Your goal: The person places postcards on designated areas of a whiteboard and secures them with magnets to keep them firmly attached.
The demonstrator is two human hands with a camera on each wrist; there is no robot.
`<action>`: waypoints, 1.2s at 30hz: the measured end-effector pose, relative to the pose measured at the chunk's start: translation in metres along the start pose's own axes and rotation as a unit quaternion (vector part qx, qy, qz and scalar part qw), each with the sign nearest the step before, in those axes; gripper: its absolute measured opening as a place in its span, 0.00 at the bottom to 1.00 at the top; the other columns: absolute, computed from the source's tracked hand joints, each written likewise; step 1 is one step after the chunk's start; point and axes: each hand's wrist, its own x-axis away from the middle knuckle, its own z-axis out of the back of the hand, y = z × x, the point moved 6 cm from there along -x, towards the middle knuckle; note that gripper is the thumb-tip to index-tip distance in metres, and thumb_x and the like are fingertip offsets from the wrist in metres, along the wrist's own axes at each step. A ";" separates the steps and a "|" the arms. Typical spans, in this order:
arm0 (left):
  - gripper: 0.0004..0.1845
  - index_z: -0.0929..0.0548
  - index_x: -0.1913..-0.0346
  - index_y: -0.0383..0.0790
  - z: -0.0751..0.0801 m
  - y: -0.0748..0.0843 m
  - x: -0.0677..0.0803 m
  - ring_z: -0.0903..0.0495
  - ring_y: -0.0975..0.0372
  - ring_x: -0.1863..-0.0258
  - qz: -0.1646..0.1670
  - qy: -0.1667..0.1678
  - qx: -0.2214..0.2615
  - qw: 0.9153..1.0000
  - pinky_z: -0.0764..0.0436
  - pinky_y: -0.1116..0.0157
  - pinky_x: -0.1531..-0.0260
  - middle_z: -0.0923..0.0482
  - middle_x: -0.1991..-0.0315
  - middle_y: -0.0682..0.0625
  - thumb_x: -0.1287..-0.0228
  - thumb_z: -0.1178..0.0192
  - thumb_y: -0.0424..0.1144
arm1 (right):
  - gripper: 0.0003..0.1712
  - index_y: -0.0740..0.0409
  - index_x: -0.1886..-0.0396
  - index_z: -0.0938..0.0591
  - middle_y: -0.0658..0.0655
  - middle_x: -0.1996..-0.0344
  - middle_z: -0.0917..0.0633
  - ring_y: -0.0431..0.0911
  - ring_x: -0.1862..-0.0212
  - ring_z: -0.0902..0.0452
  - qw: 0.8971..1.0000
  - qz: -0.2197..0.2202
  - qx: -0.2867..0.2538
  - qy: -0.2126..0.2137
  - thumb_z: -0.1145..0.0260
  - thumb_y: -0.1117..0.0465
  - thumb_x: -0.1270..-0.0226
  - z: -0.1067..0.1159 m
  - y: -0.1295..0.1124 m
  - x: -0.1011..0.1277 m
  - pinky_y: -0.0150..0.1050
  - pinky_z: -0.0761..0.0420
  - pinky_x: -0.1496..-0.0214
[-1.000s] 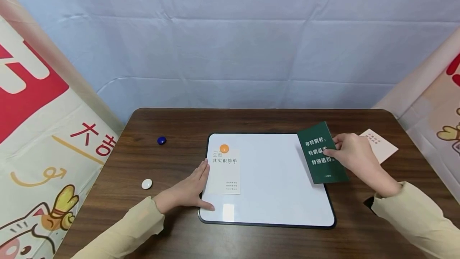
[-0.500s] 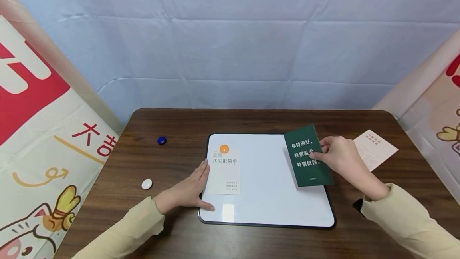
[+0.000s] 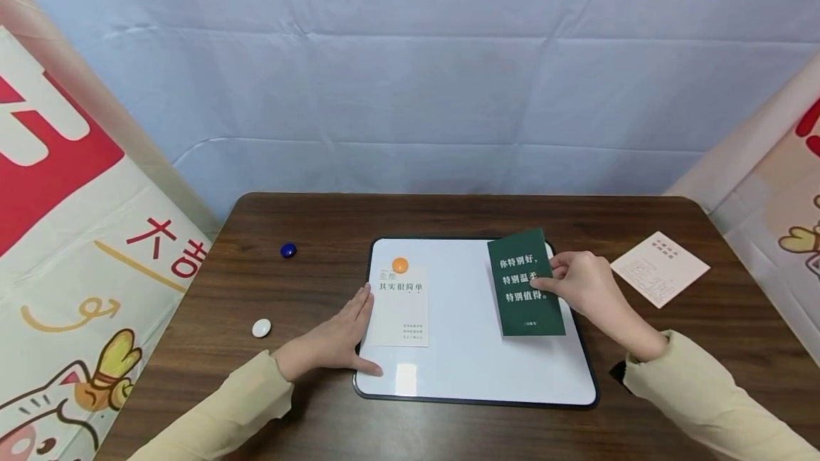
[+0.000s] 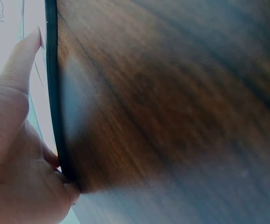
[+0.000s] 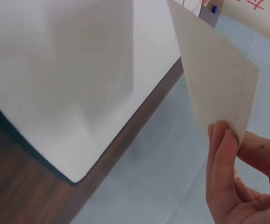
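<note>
A whiteboard (image 3: 461, 375) with a dark frame lies on the wooden table. My left hand (image 3: 336, 336) rests on its left edge, fingers straight and thumb spread over the near corner. Under an orange round magnet (image 3: 400, 265), a white card (image 3: 400, 311) with printed characters lies on the board's left part. My right hand (image 3: 586, 283) pinches a dark green card (image 3: 525, 311) with white characters by its right edge, tilted above the board's right part. The right wrist view shows the pale back of this card (image 5: 219, 70), thumb on one face and fingers on the other.
Left of the board lie a blue magnet (image 3: 288, 250) and a white magnet (image 3: 261, 328). A pale pink card (image 3: 661, 269) lies on the table (image 3: 448, 215) to the right. A light blue cloth (image 3: 423, 91) hangs behind the table.
My right hand has carried the green card leftward over the whiteboard, uncovering more of the pale pink card. My left hand has stayed on the board's edge.
</note>
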 end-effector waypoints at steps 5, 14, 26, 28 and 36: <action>0.68 0.60 0.31 0.28 -0.001 -0.001 0.000 0.65 0.51 0.30 0.000 -0.001 -0.002 1.000 0.49 0.55 0.35 0.70 0.29 0.37 0.61 0.41 0.73 | 0.21 0.71 0.67 0.20 0.54 0.82 0.18 0.43 0.77 0.28 0.999 -0.028 -0.025 -0.028 0.28 0.56 0.52 -0.012 -0.001 -0.002 0.35 0.34 0.79; 0.68 0.60 0.31 0.28 -0.003 -0.002 -0.001 0.65 0.52 0.30 0.002 -0.001 -0.002 1.000 0.49 0.55 0.35 0.70 0.29 0.37 0.62 0.41 0.73 | 0.17 0.64 0.76 0.22 0.48 0.88 0.28 0.42 0.78 0.33 0.999 -0.026 -0.029 -0.037 0.28 0.54 0.52 -0.030 -0.006 -0.004 0.34 0.38 0.79; 0.68 0.61 0.30 0.29 -0.003 -0.003 -0.002 0.65 0.52 0.30 0.005 -0.003 0.001 1.000 0.49 0.55 0.35 0.70 0.29 0.38 0.62 0.41 0.73 | 0.19 0.60 0.79 0.25 0.47 0.89 0.31 0.41 0.76 0.24 0.993 -0.061 -0.071 -0.073 0.27 0.52 0.54 -0.053 -0.005 -0.011 0.34 0.35 0.78; 0.68 0.61 0.30 0.29 -0.003 -0.003 -0.003 0.66 0.52 0.30 0.004 -0.003 0.003 1.000 0.49 0.55 0.35 0.70 0.29 0.38 0.62 0.41 0.73 | 0.20 0.59 0.80 0.27 0.47 0.89 0.32 0.41 0.76 0.23 0.991 -0.068 -0.077 -0.080 0.27 0.52 0.53 -0.057 -0.004 -0.012 0.34 0.35 0.77; 0.67 0.61 0.30 0.30 -0.004 -0.005 -0.005 0.66 0.52 0.30 0.006 -0.005 0.001 1.000 0.49 0.55 0.35 0.71 0.29 0.39 0.62 0.42 0.73 | 0.20 0.56 0.84 0.30 0.47 0.90 0.34 0.40 0.77 0.23 0.990 -0.071 -0.082 -0.085 0.26 0.54 0.53 -0.071 -0.003 -0.017 0.34 0.37 0.78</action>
